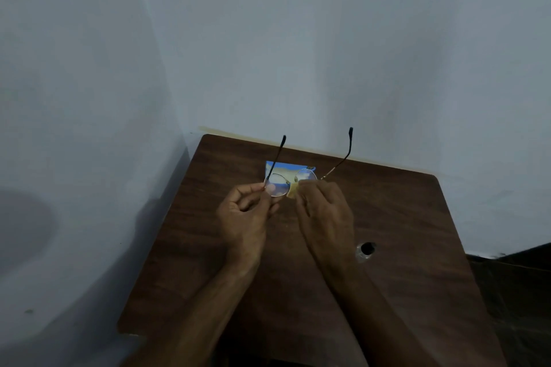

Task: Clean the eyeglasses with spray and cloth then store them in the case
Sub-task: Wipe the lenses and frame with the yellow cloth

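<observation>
Your left hand (247, 214) pinches the thin, gold wire-rimmed round eyeglasses (280, 185) at one lens corner, holding them above the dark wooden table (402, 217), temples open and pointing away. Your right hand (325, 211) is curled round a small pale yellow cloth (292, 191) pressed to the other lens. Rub too hard and the slim frame could twist at the bridge or slip from that light pinch.

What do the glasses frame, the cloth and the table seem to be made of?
Glasses: thin metal wire, gold-toned, slightly shiny. The dark temple tips look like plastic or rubber.
Cloth: soft pale yellow fabric, perhaps microfibre, since it bunches where held.
Table: dark brown wood or wood-look laminate, with visible grain and a matte finish.
</observation>
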`<state>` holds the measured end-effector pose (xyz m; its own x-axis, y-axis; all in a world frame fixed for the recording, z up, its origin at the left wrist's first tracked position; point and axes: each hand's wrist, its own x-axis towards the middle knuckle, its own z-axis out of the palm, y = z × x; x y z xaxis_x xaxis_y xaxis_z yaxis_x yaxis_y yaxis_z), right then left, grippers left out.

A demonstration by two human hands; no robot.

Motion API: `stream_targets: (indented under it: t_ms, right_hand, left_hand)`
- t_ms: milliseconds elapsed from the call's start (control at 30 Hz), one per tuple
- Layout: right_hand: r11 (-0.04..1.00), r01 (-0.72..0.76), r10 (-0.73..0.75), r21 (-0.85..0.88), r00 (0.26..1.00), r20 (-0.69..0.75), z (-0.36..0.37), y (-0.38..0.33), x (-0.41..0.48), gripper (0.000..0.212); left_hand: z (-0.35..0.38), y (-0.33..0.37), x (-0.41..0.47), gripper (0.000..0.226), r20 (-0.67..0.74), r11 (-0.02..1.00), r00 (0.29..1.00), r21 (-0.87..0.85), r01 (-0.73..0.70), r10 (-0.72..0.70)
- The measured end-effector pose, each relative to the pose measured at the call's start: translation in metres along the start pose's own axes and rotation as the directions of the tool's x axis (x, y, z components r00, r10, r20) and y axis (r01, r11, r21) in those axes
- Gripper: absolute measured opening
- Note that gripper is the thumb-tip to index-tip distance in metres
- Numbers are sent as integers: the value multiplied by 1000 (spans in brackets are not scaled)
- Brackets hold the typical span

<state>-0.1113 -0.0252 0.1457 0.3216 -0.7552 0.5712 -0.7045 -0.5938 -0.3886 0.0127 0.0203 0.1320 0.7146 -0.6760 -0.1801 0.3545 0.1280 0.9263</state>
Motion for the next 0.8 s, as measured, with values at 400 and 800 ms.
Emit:
stream_targets:
  t_ms: [400, 800]
  right_hand:
    - [995, 83, -80, -48, 994, 70, 9, 3, -8, 14]
    - [971, 162, -134, -176, 978, 160, 9, 23, 7, 32]
  left_hand:
    - [2, -4, 0, 17, -42, 997, 996, -37, 73, -75]
    - [-5, -1, 8, 27, -14, 976, 978, -67, 207, -208]
